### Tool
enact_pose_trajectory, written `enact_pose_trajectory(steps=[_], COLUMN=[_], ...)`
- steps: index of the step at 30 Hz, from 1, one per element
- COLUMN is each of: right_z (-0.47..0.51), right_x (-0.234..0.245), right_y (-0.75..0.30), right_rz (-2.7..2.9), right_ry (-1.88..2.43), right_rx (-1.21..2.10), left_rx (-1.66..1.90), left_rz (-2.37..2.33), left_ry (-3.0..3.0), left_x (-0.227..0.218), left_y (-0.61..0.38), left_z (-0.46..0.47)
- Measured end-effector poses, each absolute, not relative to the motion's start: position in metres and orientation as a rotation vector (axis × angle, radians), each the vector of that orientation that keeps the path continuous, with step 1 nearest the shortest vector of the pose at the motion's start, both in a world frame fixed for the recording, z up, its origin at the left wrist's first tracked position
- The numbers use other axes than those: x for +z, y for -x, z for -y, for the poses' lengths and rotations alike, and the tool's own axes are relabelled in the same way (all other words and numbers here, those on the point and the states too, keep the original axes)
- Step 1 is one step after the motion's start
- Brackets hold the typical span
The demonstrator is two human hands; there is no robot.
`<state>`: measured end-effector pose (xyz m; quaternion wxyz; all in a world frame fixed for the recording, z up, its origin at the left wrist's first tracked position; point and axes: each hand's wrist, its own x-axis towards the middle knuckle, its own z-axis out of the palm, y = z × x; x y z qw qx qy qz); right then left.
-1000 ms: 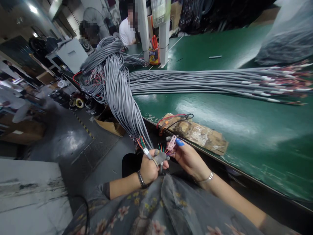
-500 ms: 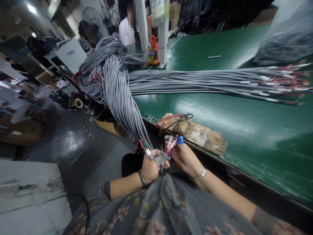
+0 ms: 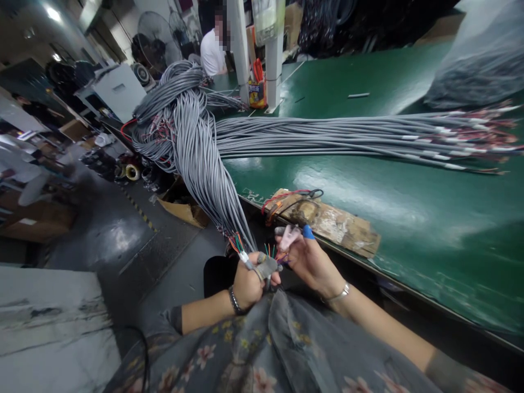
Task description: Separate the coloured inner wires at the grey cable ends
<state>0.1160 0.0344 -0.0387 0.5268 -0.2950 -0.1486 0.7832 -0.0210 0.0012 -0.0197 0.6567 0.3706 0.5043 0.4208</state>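
Note:
My left hand, its fingertips in grey covers, is closed around a grey cable. One cable end with a white band pokes out beside the thumb, its green, orange and other thin coloured wires fanned out. More coloured wires stick up beyond the covered fingertips, between the two hands. Just to the right, my right hand, with blue tape on a fingertip, pinches a small pink clip close to those wires. The clip is blurred, and whether it grips a wire I cannot tell.
A thick bundle of grey cables hangs over the table edge; another lies along the green table. A worn wooden board with red and black leads sits at the near edge. A person is behind a white post.
My right hand has shifted slightly right, and the pink clip has turned and blurred. My left hand has moved a little left with the cable.

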Motion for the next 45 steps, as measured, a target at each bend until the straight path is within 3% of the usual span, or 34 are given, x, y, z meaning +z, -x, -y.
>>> enact_pose_trajectory(steps=[24,35,41,45], right_z=[-0.034,-0.031,-0.035,-0.038], right_x=[-0.033,-0.038,-0.045,-0.048], right_y=[-0.118,-0.117,-0.118,-0.117], right_rz=[0.513,0.745,0.729,0.718], right_ry=[0.903,1.105,1.077,1.028], right_rx=[1.704,1.308,1.298,1.463], left_rx=[0.942,0.95,0.875,0.817], left_rz=[-1.26,-1.278,-1.251,-1.235], left_ry=[-0.683,-0.742,-0.864,-0.922], left_x=[-0.02,-0.025,-0.031,-0.032], left_y=[0.022,0.019,0.021,0.02], left_z=[-0.008,-0.011,-0.01,-0.011])
